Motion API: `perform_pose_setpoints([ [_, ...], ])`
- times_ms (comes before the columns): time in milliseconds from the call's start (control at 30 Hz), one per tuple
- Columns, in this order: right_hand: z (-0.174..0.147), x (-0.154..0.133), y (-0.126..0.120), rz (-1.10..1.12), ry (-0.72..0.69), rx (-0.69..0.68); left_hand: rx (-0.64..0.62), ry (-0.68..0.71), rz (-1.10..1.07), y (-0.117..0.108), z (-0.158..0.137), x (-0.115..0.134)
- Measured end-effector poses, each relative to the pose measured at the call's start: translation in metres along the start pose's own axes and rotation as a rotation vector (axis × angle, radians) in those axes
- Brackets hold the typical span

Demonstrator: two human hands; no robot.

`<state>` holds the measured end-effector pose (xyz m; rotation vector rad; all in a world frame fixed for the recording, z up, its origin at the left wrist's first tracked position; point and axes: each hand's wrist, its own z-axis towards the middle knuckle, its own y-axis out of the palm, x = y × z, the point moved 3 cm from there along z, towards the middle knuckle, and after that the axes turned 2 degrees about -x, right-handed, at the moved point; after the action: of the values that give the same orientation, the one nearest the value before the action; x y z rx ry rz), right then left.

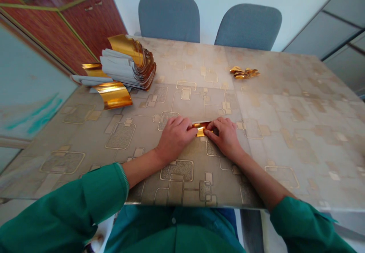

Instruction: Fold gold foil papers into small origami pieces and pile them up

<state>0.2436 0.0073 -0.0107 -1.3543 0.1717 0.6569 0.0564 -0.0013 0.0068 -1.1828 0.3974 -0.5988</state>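
Between my two hands, just above or on the table, is a small piece of shiny gold foil paper (200,130), curled along its length. My left hand (177,136) pinches its left end between thumb and fingers. At the right end, my right hand (224,136) grips it the same way, with the thumb on the near edge. The ends of the paper are hidden under my fingers.
A stack of gold foil sheets with white backs (128,64) stands at the back left, a loose curved gold sheet (114,94) beside it. Several folded gold pieces (243,72) lie at the back right. Two grey chairs (169,17) stand behind the patterned table (182,184).
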Motion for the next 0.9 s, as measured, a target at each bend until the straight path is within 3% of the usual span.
perform_pose_setpoints([
  [233, -0.002, -0.004, 0.001, -0.128, 0.018, 0.023, -0.103, 0.319, 0.048, 0.003, 0.002, 0.023],
  [400, -0.003, -0.003, 0.002, -0.090, 0.009, 0.058, -0.142, 0.319, -0.023, 0.008, -0.006, 0.020],
  [667, -0.003, -0.004, -0.002, -0.099, -0.004, 0.025, -0.075, 0.252, -0.117, 0.007, -0.023, 0.014],
  [833, -0.020, -0.024, -0.009, -0.283, -0.194, 0.091, -0.089, 0.272, -0.141, 0.009, -0.019, 0.015],
  [900, -0.031, -0.034, -0.004, -0.281, -0.320, 0.028, -0.084, 0.274, -0.155, 0.008, -0.020, 0.015],
])
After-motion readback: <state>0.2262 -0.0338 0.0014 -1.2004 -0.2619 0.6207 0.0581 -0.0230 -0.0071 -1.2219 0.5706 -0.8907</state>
